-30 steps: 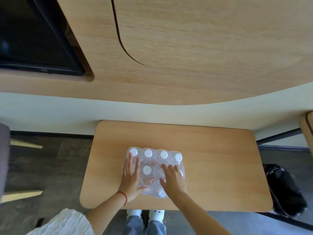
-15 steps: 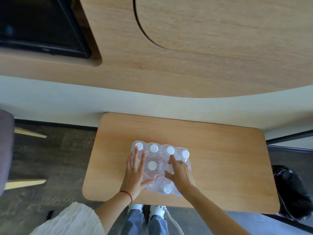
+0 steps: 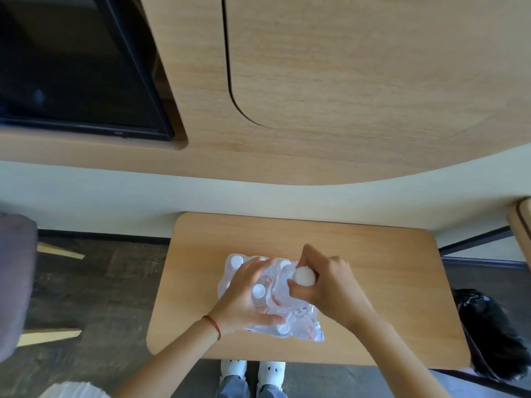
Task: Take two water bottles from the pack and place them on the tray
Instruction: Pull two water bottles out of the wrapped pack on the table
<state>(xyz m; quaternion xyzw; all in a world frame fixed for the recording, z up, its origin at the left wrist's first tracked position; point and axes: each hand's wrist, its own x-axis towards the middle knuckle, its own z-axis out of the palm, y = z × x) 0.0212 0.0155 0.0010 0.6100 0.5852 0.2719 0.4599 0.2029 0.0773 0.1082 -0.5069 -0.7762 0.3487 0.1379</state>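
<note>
While the pack [image 3: 244, 285] lies near the middle of the table [image 3: 388, 282], one bottle [image 3: 298, 285] stands higher than the others, its white cap topmost. The right hand [image 3: 330, 285] has its fingers [image 3: 307, 252] wrapped tightly around that bottle's neck, just under the cap. The left hand [image 3: 247, 297] lies flat on the pack's plastic wrap, fingers [image 3: 258, 265] spread, thumb along the near edge. A red string circles the left wrist. White shoes [image 3: 253, 372] show below the table edge.
</note>
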